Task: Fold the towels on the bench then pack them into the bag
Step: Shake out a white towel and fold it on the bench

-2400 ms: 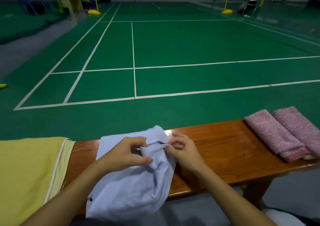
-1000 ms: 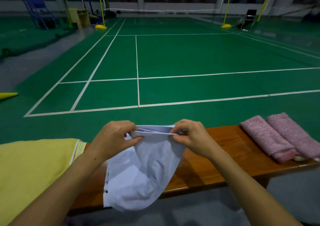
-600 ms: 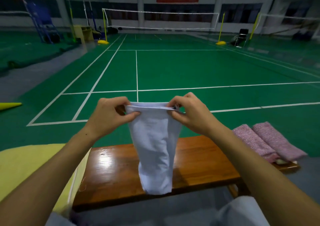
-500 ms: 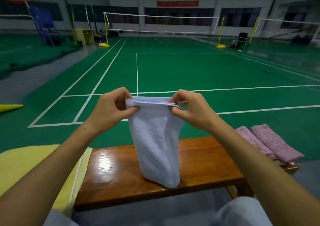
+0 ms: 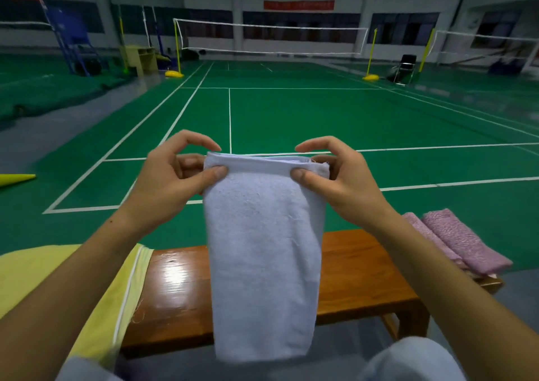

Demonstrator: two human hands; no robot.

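A pale lavender-white terry towel (image 5: 262,252), folded into a long narrow strip, is hanging upright in the air in front of the person, its top edge at hand height and its lower end dangling in front of the near edge of the glossy brown wooden bench (image 5: 358,281). The left hand (image 5: 167,181) is pinching the towel's top left corner, thumb pressing on the near face and fingers curling behind, with the forefinger arching above the edge. The right hand (image 5: 341,179) is pinching the top right corner in the same way, thumb on the front, forefinger lifting over the hem. The top edge is stretching level between the two hands, and several layers are showing along it.

On the bench to the right, two pink textured towels (image 5: 455,243), already folded, are lying side by side and touching, near the bench's far right end. On the left end a large yellow cloth with a white piped seam (image 5: 58,281) is spreading over the bench; I cannot tell whether it is a bag or a towel, and nothing is showing inside it.

Beyond the bench a green badminton court floor with white lines (image 5: 291,112) is stretching toward a white net (image 5: 271,38) strung between yellow posts.
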